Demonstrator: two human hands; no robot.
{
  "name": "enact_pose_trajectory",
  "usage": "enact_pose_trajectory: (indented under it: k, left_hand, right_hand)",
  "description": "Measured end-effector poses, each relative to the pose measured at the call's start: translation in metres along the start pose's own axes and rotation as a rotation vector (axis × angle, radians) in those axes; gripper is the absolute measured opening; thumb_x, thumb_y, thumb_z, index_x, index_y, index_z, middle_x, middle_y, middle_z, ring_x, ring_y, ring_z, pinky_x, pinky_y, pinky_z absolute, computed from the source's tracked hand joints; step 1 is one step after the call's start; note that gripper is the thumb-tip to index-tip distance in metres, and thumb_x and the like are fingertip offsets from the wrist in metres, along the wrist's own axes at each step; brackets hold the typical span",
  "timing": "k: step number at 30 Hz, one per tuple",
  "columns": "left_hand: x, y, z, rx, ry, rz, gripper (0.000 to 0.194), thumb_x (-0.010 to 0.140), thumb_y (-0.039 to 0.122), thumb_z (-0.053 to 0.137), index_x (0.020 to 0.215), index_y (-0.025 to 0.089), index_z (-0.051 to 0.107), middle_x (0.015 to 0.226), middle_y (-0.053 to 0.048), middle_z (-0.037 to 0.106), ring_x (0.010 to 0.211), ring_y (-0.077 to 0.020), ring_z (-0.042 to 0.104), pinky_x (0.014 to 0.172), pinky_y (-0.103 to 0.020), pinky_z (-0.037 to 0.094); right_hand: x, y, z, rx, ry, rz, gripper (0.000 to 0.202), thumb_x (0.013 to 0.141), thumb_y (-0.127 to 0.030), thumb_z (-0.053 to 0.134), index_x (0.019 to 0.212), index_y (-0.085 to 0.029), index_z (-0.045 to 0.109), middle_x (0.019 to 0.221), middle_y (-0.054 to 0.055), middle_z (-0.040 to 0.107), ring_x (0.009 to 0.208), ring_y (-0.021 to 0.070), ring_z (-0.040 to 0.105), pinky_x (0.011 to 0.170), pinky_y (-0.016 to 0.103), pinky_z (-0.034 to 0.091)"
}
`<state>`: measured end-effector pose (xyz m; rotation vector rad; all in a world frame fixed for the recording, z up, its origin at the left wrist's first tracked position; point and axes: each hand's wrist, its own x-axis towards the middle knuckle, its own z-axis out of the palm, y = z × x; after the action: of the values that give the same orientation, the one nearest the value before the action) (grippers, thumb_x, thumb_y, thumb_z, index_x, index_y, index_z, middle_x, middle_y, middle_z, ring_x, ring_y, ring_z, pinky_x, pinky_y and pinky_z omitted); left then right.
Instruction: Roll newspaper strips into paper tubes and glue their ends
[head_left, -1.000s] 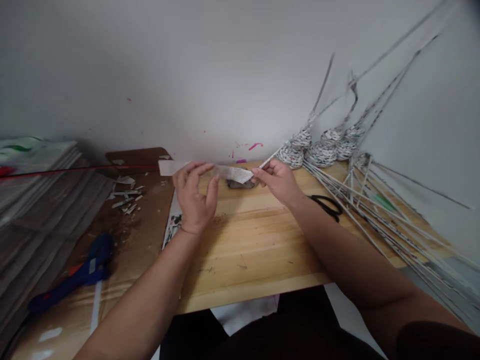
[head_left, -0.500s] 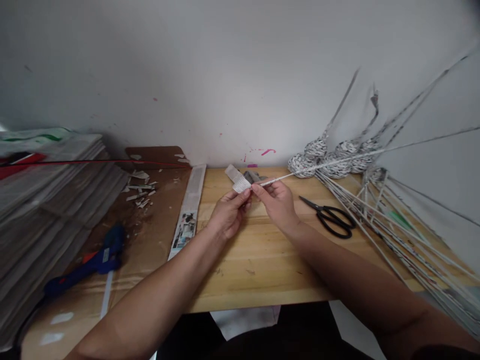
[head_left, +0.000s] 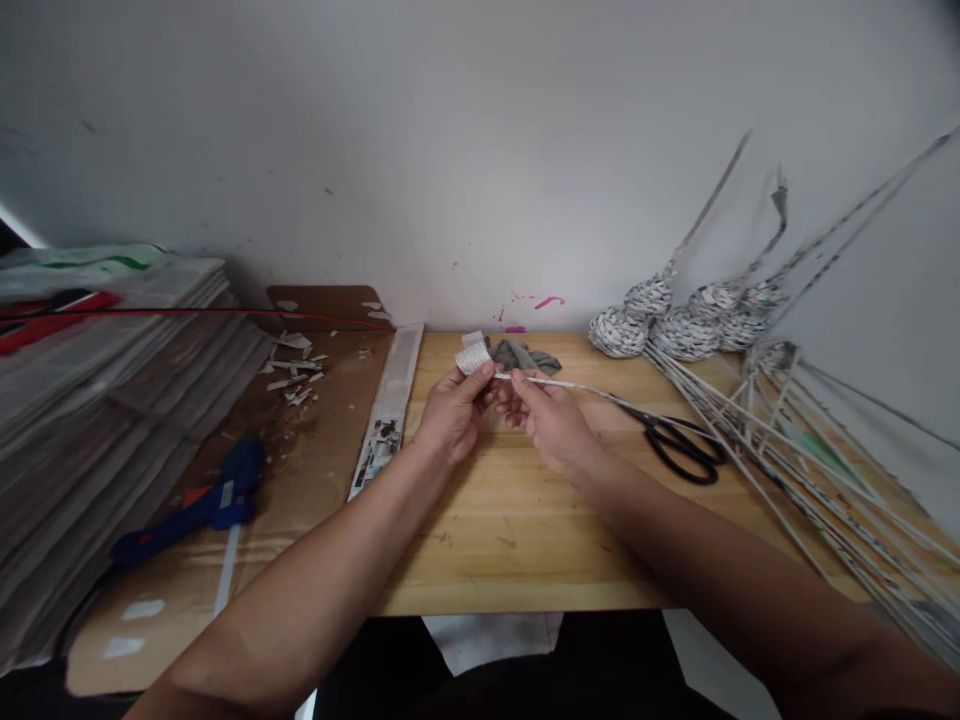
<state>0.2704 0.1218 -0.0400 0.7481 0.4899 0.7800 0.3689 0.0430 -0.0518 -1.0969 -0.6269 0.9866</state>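
A narrow strip of printed newspaper, partly rolled into a thin tube, stretches between my two hands above the wooden table. My left hand pinches the flat, unrolled end of the newspaper strip between thumb and fingers. Just to its right, my right hand has its fingertips closed on the rolled part. The thin paper tube runs on rightward from there, passing over the black scissors. A crumpled grey cloth lies right behind my hands.
Woven newspaper pieces stand against the wall at right, beside a bundle of paper tubes. At left are a blue glue gun, paper scraps on cardboard, a newspaper stack and a flat paper strip.
The flat part of the strip has become shorter as more is rolled. The tube's free end has dropped from pointing up rightward to lying low across the scissors. The view has shifted slightly.
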Motion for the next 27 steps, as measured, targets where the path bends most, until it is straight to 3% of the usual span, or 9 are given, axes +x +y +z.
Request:
enact_pose_trajectory:
  k: [3, 5, 6, 9, 10, 12, 16, 27]
  left_hand:
    - [0.003, 0.002, -0.004, 0.002, 0.058, 0.012, 0.02, 0.067, 0.019, 0.082, 0.081, 0.013, 0.069, 0.073, 0.0, 0.069, 0.059, -0.0054, 0.057, 0.058, -0.016, 0.046]
    - [0.006, 0.002, -0.007, 0.008, 0.102, 0.027, 0.025, 0.063, 0.02, 0.085, 0.081, 0.012, 0.07, 0.075, 0.0, 0.07, 0.059, -0.0048, 0.057, 0.057, -0.015, 0.047]
    - [0.007, 0.002, -0.008, 0.01, 0.123, 0.034, 0.028, 0.061, 0.021, 0.087, 0.081, 0.012, 0.07, 0.075, 0.0, 0.07, 0.058, -0.0048, 0.057, 0.056, -0.015, 0.047]
    - [0.007, 0.001, -0.01, 0.015, 0.154, 0.043, 0.035, 0.056, 0.024, 0.089, 0.082, 0.011, 0.07, 0.071, 0.0, 0.069, 0.057, -0.0049, 0.058, 0.053, -0.014, 0.045]
    - [0.006, 0.001, -0.009, 0.014, 0.155, 0.037, 0.035, 0.055, 0.024, 0.089, 0.082, 0.011, 0.07, 0.07, 0.001, 0.068, 0.056, -0.0049, 0.058, 0.052, -0.014, 0.045]
    - [0.005, 0.001, -0.008, 0.013, 0.152, 0.017, 0.033, 0.057, 0.023, 0.089, 0.081, 0.011, 0.069, 0.068, 0.001, 0.068, 0.055, -0.0048, 0.058, 0.052, -0.014, 0.045]
    - [0.003, 0.001, -0.004, -0.011, 0.141, -0.023, 0.022, 0.066, 0.016, 0.082, 0.082, 0.011, 0.068, 0.07, 0.001, 0.068, 0.054, -0.0038, 0.058, 0.05, -0.013, 0.046]
    - [0.005, 0.0, -0.005, -0.069, 0.111, -0.086, 0.008, 0.078, 0.01, 0.073, 0.079, 0.009, 0.065, 0.066, 0.0, 0.067, 0.055, -0.0047, 0.061, 0.053, -0.013, 0.05]
  right_hand:
    - [-0.004, -0.002, 0.001, -0.1, -0.065, 0.085, 0.036, 0.085, -0.055, 0.06, 0.088, -0.019, 0.061, 0.073, 0.001, 0.064, 0.056, 0.0115, 0.058, 0.05, 0.024, 0.042]
    - [-0.01, -0.007, 0.003, -0.345, -0.139, 0.025, 0.037, 0.089, -0.055, 0.054, 0.084, -0.019, 0.061, 0.067, 0.001, 0.063, 0.054, 0.013, 0.057, 0.049, 0.026, 0.042]
    - [-0.014, -0.01, 0.003, -0.514, -0.182, -0.076, 0.035, 0.09, -0.052, 0.054, 0.081, -0.019, 0.061, 0.065, 0.001, 0.062, 0.055, 0.0138, 0.057, 0.052, 0.027, 0.043]
    - [-0.02, -0.022, 0.001, -1.023, -0.227, -0.626, 0.02, 0.091, -0.036, 0.059, 0.082, -0.019, 0.065, 0.079, 0.004, 0.069, 0.076, 0.0184, 0.061, 0.074, 0.034, 0.046]
    - [-0.02, -0.026, -0.001, -1.147, -0.204, -0.776, 0.016, 0.093, -0.031, 0.058, 0.086, -0.02, 0.067, 0.087, 0.006, 0.071, 0.085, 0.0204, 0.062, 0.082, 0.037, 0.044]
    - [-0.015, -0.032, -0.007, -1.34, -0.1, -0.932, 0.014, 0.094, -0.027, 0.056, 0.096, -0.02, 0.068, 0.101, 0.008, 0.072, 0.098, 0.0239, 0.059, 0.091, 0.04, 0.039]
    - [-0.004, -0.035, -0.02, -1.562, 0.044, -0.921, 0.019, 0.095, -0.032, 0.055, 0.096, -0.02, 0.069, 0.09, 0.008, 0.071, 0.092, 0.0258, 0.059, 0.083, 0.041, 0.036]
    - [-0.007, -0.038, -0.019, -1.398, -0.088, -0.62, 0.018, 0.095, -0.028, 0.053, 0.096, -0.019, 0.068, 0.089, 0.005, 0.074, 0.078, 0.019, 0.064, 0.07, 0.029, 0.039]
